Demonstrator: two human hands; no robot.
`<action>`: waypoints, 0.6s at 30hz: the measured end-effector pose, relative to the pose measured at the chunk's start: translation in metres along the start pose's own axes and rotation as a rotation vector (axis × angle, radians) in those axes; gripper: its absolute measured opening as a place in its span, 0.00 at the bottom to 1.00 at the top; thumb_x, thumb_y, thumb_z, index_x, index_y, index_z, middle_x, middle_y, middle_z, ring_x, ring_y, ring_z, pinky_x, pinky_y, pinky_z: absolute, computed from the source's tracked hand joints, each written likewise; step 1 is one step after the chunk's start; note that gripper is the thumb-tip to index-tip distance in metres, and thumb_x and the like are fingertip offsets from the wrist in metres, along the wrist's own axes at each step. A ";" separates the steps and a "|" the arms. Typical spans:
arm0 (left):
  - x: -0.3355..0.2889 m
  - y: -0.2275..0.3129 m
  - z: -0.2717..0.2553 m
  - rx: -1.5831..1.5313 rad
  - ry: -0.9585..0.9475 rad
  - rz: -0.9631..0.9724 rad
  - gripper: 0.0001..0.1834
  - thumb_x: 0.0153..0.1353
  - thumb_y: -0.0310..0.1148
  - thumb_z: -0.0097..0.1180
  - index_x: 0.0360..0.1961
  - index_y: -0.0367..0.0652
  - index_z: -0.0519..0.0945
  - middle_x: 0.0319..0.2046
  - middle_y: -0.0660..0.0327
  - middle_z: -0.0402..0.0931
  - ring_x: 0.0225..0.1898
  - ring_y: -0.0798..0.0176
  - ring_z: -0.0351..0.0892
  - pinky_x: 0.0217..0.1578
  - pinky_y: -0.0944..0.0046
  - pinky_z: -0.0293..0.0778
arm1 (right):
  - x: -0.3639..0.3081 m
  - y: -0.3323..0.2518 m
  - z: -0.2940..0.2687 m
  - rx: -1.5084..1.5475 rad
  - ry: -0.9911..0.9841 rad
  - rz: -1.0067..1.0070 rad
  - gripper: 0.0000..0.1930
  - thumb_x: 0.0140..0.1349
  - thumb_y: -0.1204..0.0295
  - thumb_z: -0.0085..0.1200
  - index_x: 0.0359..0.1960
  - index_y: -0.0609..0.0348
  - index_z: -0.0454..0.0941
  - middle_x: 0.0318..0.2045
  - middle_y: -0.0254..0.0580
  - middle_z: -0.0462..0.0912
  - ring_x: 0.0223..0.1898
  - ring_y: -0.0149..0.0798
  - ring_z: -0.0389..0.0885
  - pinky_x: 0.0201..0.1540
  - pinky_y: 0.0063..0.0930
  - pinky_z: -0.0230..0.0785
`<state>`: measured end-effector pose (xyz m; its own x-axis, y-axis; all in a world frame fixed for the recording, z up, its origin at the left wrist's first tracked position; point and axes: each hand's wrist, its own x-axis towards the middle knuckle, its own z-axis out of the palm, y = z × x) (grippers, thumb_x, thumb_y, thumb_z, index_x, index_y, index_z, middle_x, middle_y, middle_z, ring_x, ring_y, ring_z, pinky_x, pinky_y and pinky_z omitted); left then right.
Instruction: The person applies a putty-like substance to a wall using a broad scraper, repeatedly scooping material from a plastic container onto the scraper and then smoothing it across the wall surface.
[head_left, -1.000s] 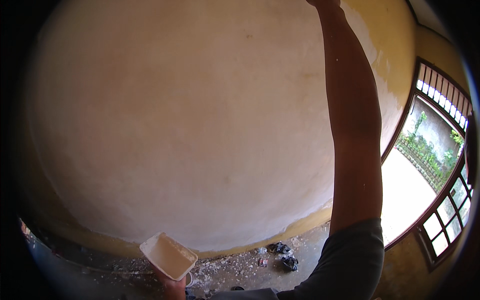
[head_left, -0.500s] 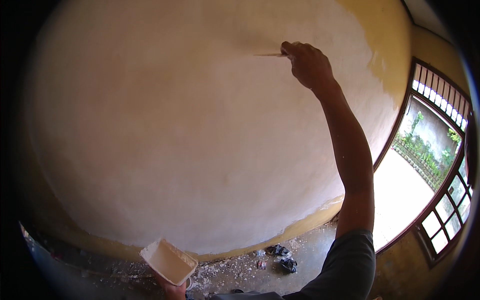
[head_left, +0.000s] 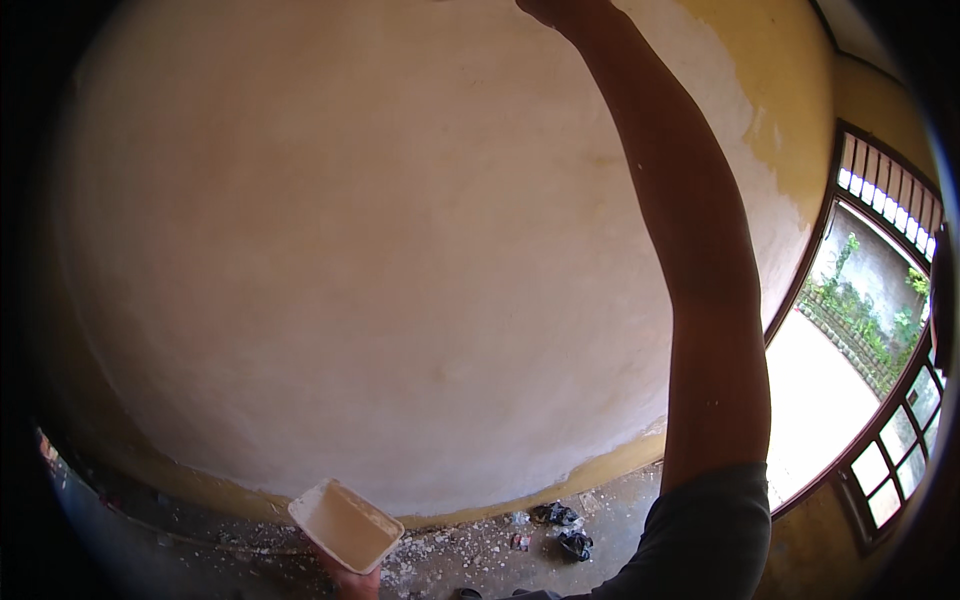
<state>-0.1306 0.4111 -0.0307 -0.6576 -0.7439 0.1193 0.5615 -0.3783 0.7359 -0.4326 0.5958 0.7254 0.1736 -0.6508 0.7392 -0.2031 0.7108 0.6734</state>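
Note:
At the lower left my left hand (head_left: 352, 580) is closed around the underside of a pale rectangular tub (head_left: 350, 527). The tub is tilted, and whitish paste coats its inside. My right arm reaches far up across the wall, so the right hand (head_left: 562, 10) is cut by the top edge with most of its fingers out of sight. A sliver of the putty knife it grips shows at that same edge, close to the wall. The wall (head_left: 400, 250) carries a broad whitish skim coat, with yellow paint bordering it at right and along the bottom.
White crumbs and flakes litter the grey floor (head_left: 460, 560) along the wall's foot. Two crumpled black plastic bags (head_left: 574, 545) and a small reddish packet (head_left: 520, 542) lie there. To the right, a dark-framed doorway (head_left: 830, 370) opens onto a bright yard, beside a paned window (head_left: 885, 470).
My right hand has moved up with the putty knife, partly leaving the view at the top. The tub in my left hand has barely shifted.

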 end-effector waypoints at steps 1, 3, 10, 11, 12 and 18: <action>-0.001 -0.008 -0.002 -0.033 0.006 -0.022 0.35 0.66 0.64 0.42 0.66 0.56 0.68 0.62 0.64 0.70 0.63 0.51 0.69 0.63 0.39 0.65 | -0.020 0.007 -0.002 0.003 0.068 -0.092 0.15 0.68 0.70 0.41 0.43 0.44 0.84 0.46 0.39 0.84 0.53 0.42 0.80 0.68 0.50 0.59; 0.000 -0.002 -0.008 -0.054 0.036 -0.032 0.35 0.66 0.64 0.42 0.66 0.55 0.68 0.62 0.64 0.70 0.63 0.51 0.69 0.62 0.39 0.65 | -0.075 -0.001 -0.002 -0.057 0.018 -0.165 0.11 0.63 0.73 0.47 0.43 0.45 0.80 0.42 0.37 0.83 0.49 0.42 0.80 0.61 0.46 0.67; 0.007 0.006 0.010 -0.074 -0.013 -0.047 0.35 0.64 0.61 0.45 0.66 0.54 0.68 0.62 0.62 0.70 0.63 0.50 0.69 0.62 0.40 0.65 | -0.240 0.029 -0.039 -0.009 -0.216 -0.126 0.17 0.62 0.73 0.54 0.53 0.41 0.75 0.47 0.36 0.80 0.56 0.43 0.76 0.59 0.45 0.70; 0.009 0.006 0.011 -0.077 -0.013 -0.044 0.35 0.64 0.61 0.45 0.66 0.53 0.68 0.62 0.62 0.70 0.63 0.50 0.69 0.62 0.40 0.65 | -0.231 0.041 -0.041 0.044 -0.173 -0.035 0.16 0.64 0.73 0.52 0.52 0.42 0.75 0.46 0.38 0.81 0.53 0.44 0.79 0.55 0.44 0.73; 0.010 0.009 0.009 -0.069 -0.008 -0.039 0.35 0.64 0.61 0.46 0.66 0.53 0.68 0.62 0.62 0.70 0.63 0.50 0.69 0.62 0.40 0.65 | -0.198 0.036 -0.053 0.019 -0.238 0.220 0.14 0.65 0.72 0.50 0.51 0.42 0.75 0.44 0.39 0.82 0.49 0.45 0.81 0.50 0.44 0.74; 0.011 0.006 0.009 -0.056 -0.013 -0.039 0.35 0.62 0.59 0.48 0.66 0.52 0.68 0.62 0.60 0.70 0.63 0.50 0.69 0.62 0.40 0.65 | -0.027 0.071 -0.034 -0.167 -0.056 0.675 0.11 0.67 0.71 0.44 0.46 0.46 0.78 0.43 0.39 0.84 0.47 0.49 0.81 0.51 0.44 0.73</action>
<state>-0.1390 0.4054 -0.0188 -0.6860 -0.7206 0.1004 0.5625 -0.4377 0.7015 -0.4189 0.6733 0.7533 0.0104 -0.0618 0.9980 -0.0977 0.9933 0.0625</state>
